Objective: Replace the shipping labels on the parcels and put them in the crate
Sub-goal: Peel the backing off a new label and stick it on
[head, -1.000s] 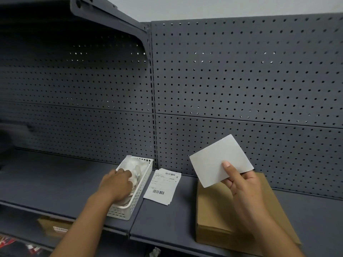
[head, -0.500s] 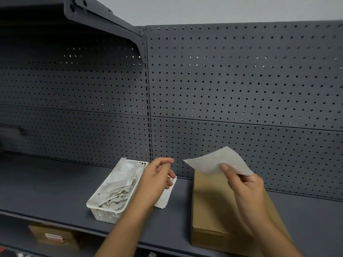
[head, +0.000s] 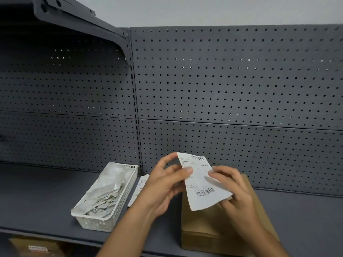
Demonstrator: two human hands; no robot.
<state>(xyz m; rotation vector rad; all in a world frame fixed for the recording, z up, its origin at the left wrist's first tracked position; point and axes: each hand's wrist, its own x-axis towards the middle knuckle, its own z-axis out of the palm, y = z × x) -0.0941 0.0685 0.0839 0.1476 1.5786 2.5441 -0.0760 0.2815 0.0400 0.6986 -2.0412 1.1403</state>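
Shipping label (head: 202, 182), white with one barcode near its top and another near its bottom, faces us. We hold it up in both grips above the far end of a brown cardboard parcel (head: 204, 225). Our left grip (head: 163, 184) pinches the label's left edge, thumb on the printed face and fingers curled behind the top corner. Our right grip (head: 235, 190) pinches the right edge, fingers curled over the front. The parcel lies flat on a dark grey shelf (head: 37, 197). To its left lie more labels (head: 138, 190), partly hidden by our left grip. Beside them stands a white plastic basket (head: 104, 224) filled with crumpled paper strips (head: 105, 190). Grey pegboard (head: 222, 80) rises behind the shelf.
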